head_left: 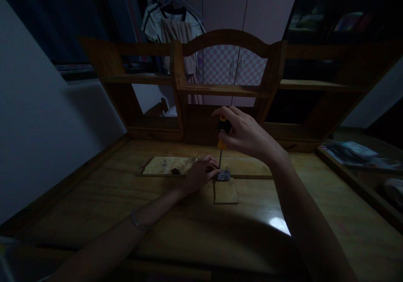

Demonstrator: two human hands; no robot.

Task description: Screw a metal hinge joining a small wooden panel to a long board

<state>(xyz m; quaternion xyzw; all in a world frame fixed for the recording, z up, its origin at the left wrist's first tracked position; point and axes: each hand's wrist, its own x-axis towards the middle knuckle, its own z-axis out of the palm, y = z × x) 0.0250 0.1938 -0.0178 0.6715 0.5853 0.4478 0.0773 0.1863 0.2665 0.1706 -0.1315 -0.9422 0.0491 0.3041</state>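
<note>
My right hand (247, 135) is wrapped round the yellow and black handle of a screwdriver (222, 144), whose shaft points straight down. Its tip ends at the left side of a metal hinge (224, 175). The hinge lies across the edges of a long wooden board (248, 166) and a small wooden block (226, 193). From the left, my left hand (200, 175) reaches in, thumb and fingertips closed together beside the shaft and the hinge's left edge. What those fingertips pinch, if anything, is too small to make out.
The boards rest on a wooden desk (132, 214). Behind it stands a wooden shelf unit (225, 89). Papers and bags (355, 152) lie at the right, beyond a wooden edge. A white wall (63, 147) borders the left side. Clothes (176, 30) hang at the back.
</note>
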